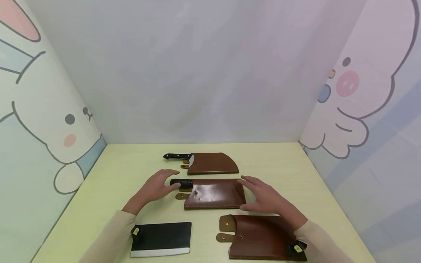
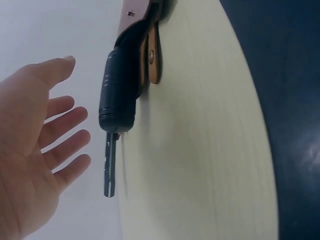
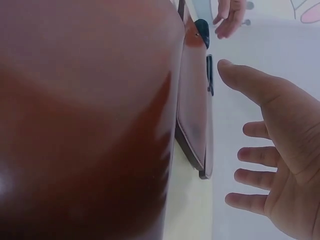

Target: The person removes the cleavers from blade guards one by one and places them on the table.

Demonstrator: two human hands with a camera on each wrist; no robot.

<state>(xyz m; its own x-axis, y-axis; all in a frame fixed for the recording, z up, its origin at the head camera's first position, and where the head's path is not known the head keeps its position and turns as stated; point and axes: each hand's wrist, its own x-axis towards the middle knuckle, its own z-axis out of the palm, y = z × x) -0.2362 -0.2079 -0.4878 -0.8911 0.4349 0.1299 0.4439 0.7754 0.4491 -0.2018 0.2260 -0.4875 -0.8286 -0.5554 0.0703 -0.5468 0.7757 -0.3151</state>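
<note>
A cleaver with a thick black handle (image 1: 181, 183) sits in a shiny brown leather sheath (image 1: 217, 193) in the middle of the table. My left hand (image 1: 158, 188) is at the handle end, fingers spread and thumb tip overlapping the handle in the head view. In the left wrist view, a gap shows between the left hand (image 2: 37, 135) and the black handle (image 2: 118, 92). Over the sheath's right end hovers my right hand (image 1: 263, 195), its fingers apart and holding nothing. The right wrist view shows this hand (image 3: 280, 150) beside the sheath (image 3: 192, 100).
Behind lies a black-handled knife (image 1: 177, 156) in a curved brown sheath (image 1: 213, 163). At the front left is a black blade (image 1: 164, 236) with a silver edge, partly under the left sleeve. A larger brown sheath (image 1: 263, 237) lies front right, below the right forearm.
</note>
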